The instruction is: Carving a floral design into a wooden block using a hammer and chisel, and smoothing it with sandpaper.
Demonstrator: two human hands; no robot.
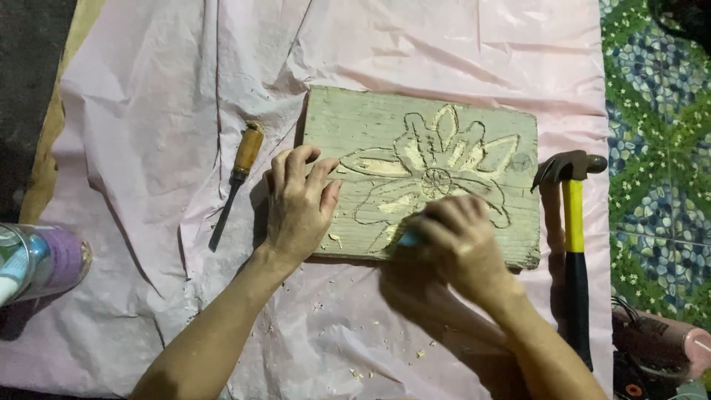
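A grey wooden board with a flower carved into it lies on a pink plastic sheet. My left hand rests flat on the board's left edge, fingers spread, pressing it down. My right hand is closed around a small light-blue object and presses it against the lower part of the carved flower. The object is mostly hidden in my fist and my hand is blurred.
A chisel with a wooden handle lies left of the board. A claw hammer with a yellow and black handle lies to the right. A clear and purple bottle sits at far left. Wood chips litter the sheet. Patterned floor shows at right.
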